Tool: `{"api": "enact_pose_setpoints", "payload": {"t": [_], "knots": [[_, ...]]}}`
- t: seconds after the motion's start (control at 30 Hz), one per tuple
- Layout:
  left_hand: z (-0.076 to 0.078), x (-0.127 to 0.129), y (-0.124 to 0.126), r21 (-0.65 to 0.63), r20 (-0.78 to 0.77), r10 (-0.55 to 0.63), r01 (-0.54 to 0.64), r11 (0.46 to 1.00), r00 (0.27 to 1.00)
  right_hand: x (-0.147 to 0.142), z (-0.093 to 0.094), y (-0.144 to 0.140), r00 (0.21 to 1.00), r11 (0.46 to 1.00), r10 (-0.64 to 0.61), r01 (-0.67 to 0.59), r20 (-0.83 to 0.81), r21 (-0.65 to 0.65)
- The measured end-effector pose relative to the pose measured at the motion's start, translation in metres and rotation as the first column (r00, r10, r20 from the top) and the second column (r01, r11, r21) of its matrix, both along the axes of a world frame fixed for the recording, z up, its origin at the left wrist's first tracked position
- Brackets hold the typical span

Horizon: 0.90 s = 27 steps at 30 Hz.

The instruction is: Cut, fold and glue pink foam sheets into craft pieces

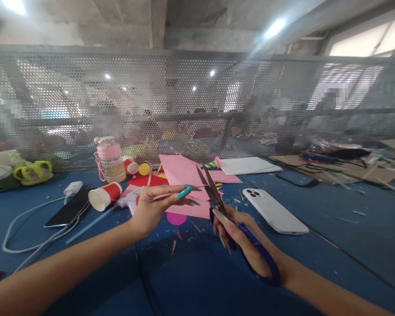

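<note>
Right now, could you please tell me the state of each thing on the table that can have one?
Scissors: blades open, held in the right hand.
Pink paper strip: pinched in the left hand, at the blades.
Paper cup: tipped on its side.
White phone: face down.
Black phone: face up, screen dark.
Pink bottle: upright, lid on.

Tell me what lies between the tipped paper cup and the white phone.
In the head view, between the cup and the white phone: the left hand pinching a pink strip, open scissors, and pink paper.
</note>
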<state>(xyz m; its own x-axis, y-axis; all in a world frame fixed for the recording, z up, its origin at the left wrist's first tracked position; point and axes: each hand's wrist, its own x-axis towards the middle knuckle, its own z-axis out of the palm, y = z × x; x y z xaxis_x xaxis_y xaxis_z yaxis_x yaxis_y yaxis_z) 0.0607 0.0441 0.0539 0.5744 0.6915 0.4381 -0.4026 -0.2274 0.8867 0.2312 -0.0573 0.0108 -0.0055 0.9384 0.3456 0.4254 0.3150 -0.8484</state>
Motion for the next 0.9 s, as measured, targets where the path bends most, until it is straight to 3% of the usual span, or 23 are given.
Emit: {"api": "enact_pose_setpoints", "payload": {"t": [0.53, 0.73, 0.9], "knots": [[0.001, 0.002, -0.007, -0.019, 0.011, -0.03, 0.03, 0.999, 0.999, -0.003, 0.002, 0.0, 0.996, 0.996, -0.08, 0.079, 0.026, 0.028], [-0.002, 0.003, -0.005, -0.05, -0.013, -0.011, 0.011, 0.999, 1.0, -0.004, 0.009, 0.001, 0.995, 0.993, -0.092, 0.095, 0.049, -0.065], [-0.004, 0.004, -0.005, -0.069, -0.025, 0.019, -0.02, 0.997, 1.0, -0.007, 0.02, 0.002, 0.967, 0.968, -0.197, 0.217, 0.16, -0.123]]}}
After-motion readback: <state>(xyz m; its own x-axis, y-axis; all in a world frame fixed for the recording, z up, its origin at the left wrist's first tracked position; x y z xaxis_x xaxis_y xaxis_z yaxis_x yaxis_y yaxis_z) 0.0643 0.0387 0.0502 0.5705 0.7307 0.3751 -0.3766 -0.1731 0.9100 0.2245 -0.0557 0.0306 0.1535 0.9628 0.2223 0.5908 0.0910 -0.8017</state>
